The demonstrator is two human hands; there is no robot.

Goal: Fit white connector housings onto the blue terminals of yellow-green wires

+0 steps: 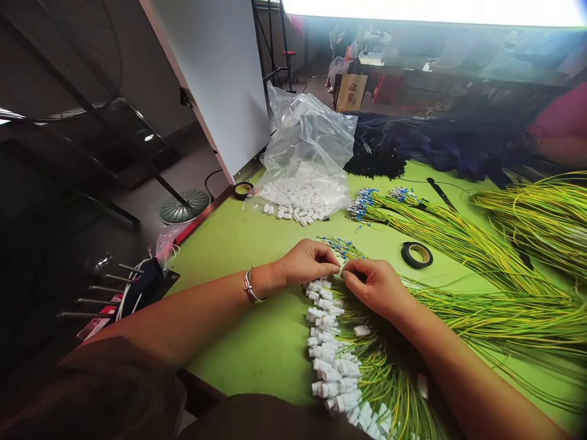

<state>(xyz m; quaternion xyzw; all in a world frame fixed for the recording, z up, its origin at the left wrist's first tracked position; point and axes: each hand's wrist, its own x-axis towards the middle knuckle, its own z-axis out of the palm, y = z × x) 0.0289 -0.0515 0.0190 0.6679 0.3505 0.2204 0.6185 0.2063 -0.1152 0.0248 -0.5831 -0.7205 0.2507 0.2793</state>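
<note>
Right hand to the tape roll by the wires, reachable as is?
Looks like yes: the tape roll lies close beside the right hand, with no wires across it. That hand may be pinching something small beside the left hand, too tiny to tell.

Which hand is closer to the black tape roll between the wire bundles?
Right. The right hand sits left of the tape roll and slightly nearer the wearer; the left hand is farther left.
</note>
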